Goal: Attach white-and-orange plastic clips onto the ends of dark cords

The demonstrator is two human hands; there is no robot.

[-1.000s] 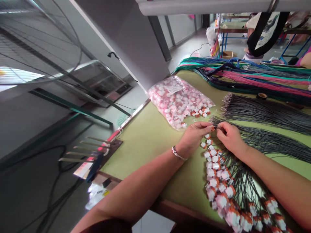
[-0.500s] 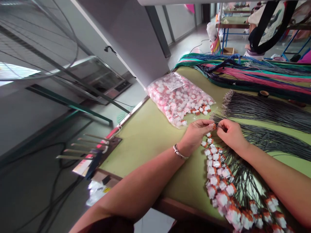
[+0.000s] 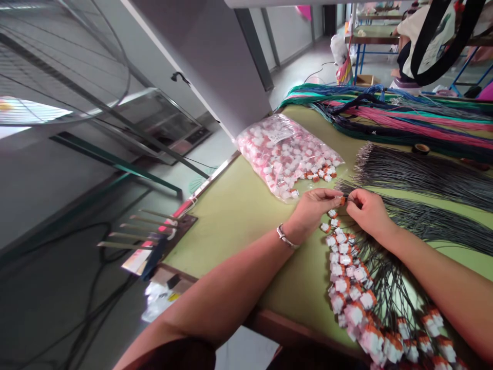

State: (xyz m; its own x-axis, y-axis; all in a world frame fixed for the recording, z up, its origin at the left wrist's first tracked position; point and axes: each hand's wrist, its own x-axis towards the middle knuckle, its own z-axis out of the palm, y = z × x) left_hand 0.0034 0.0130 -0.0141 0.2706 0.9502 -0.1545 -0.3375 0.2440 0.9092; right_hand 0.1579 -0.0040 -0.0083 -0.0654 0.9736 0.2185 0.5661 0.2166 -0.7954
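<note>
My left hand point(image 3: 313, 206) pinches a small orange-and-white connector point(image 3: 342, 201) between thumb and fingertips. Close beside it, my right hand point(image 3: 367, 211) is closed in a pinch on a thin black wire, most of which the fingers hide. The fingertips of both hands almost meet. Below them lies a long pile of white-and-orange connectors point(image 3: 344, 260) fitted on black wires point(image 3: 389, 280). A clear plastic bag point(image 3: 279, 149) full of loose connectors rests just beyond my left hand, some spilling at its open end.
Bundles of black wires point(image 3: 419, 172) lie to the right, with a roll of tape point(image 3: 420, 148) by them. Coloured cables point(image 3: 389, 110) cross the table's back. A pronged metal rack point(image 3: 154, 231) sits at the left table edge. Another person point(image 3: 427, 38) sits further off.
The whole view has shifted slightly. Both hands stay together at the same spot, and the connector between them shows a little more of its orange side.
</note>
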